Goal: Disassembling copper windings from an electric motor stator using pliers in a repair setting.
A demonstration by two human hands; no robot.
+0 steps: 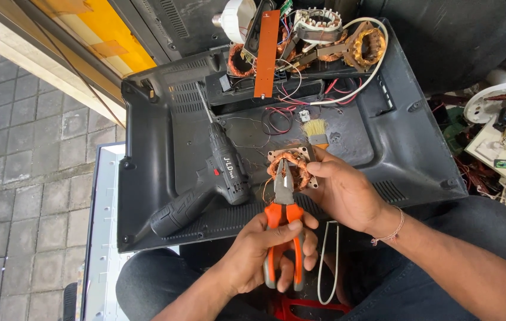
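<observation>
My left hand (pixel 265 249) grips the orange handles of a pair of pliers (pixel 282 226), whose jaws reach into the copper winding of a small motor stator (pixel 290 168). My right hand (pixel 343 193) holds that stator from the right side, fingers wrapped over its metal frame. The stator rests on a black plastic television back cover (pixel 164 148) lying across my lap.
A black cordless drill (pixel 211 184) lies on the cover left of my hands. A small paintbrush (pixel 316 133) lies just behind the stator. Further back sit an orange circuit strip (pixel 266 53), more copper coils (pixel 367 46), loose wires and a bulb (pixel 235 19). Electronic scrap is piled at right.
</observation>
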